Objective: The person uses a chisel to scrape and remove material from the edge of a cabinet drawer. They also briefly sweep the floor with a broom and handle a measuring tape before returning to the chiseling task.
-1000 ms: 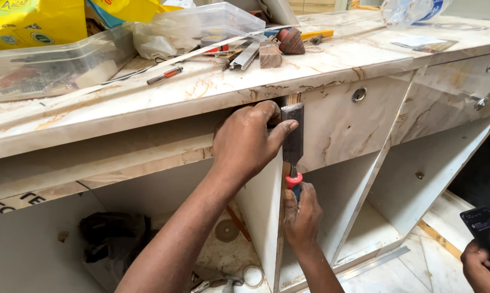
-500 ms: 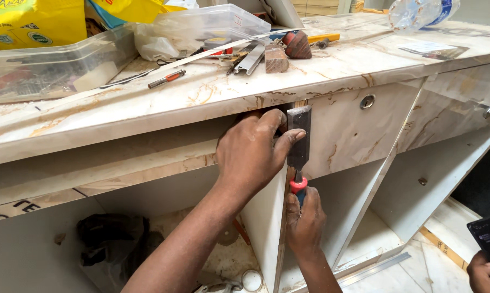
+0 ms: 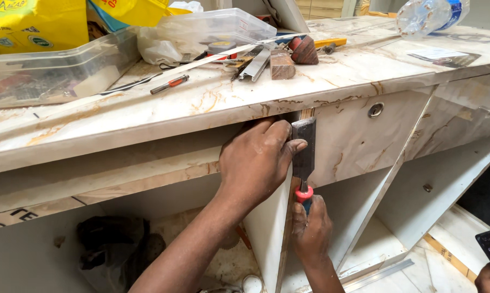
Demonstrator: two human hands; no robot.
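The work is partway through, by the look of it: a chisel stands upright with its wide steel blade set against the front edge of the upright panel, just under the marble-patterned countertop and beside the drawer front to the right. The left hand is cupped over the top of the panel, its fingers curled and the thumb pressed on the blade to steady it. The right hand is wrapped closed around the chisel's handle from below, near its red collar. The panel's edge below the blade looks untouched, so most of the trimming seems left. On the far countertop lie a screwdriver, a wood block and a plastic box.
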